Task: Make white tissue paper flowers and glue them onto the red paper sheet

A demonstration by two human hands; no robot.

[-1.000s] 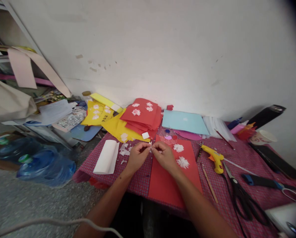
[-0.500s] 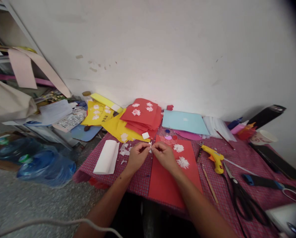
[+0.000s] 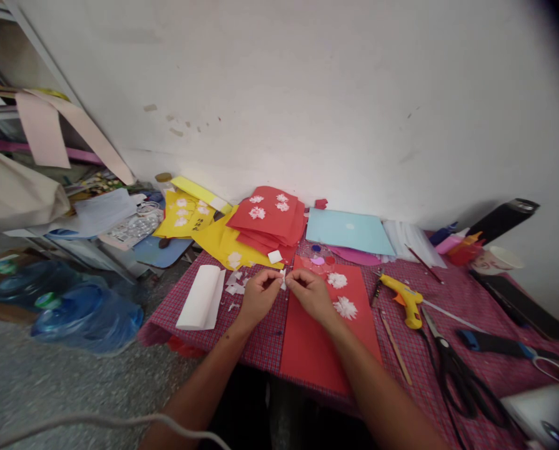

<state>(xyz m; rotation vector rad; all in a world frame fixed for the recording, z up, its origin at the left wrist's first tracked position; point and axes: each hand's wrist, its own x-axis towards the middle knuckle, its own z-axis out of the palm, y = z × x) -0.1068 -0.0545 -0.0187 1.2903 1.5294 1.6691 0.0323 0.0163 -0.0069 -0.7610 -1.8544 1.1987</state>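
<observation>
Between the fingertips of both hands is a small piece of white paper (image 3: 283, 279), mostly hidden by the fingers. My left hand (image 3: 261, 294) pinches it from the left, and my right hand (image 3: 311, 292) pinches it from the right. Under my right forearm lies a red paper sheet (image 3: 311, 350) bearing two white paper flowers (image 3: 345, 307) near its upper right. Torn white paper scraps (image 3: 235, 284) are scattered left of my hands, beside a white paper roll (image 3: 201, 297).
Red cards with flowers (image 3: 272, 212) and a light blue sheet (image 3: 347, 231) lie at the back. On the right are a yellow glue gun (image 3: 405, 299), black-handled scissors (image 3: 457, 369), a wooden stick (image 3: 397, 348) and a paper cup (image 3: 497, 259). Water bottles (image 3: 87, 319) lie on the floor at left.
Both hands stay in almost the same place, still pinching the paper. A little more white shows between the fingertips.
</observation>
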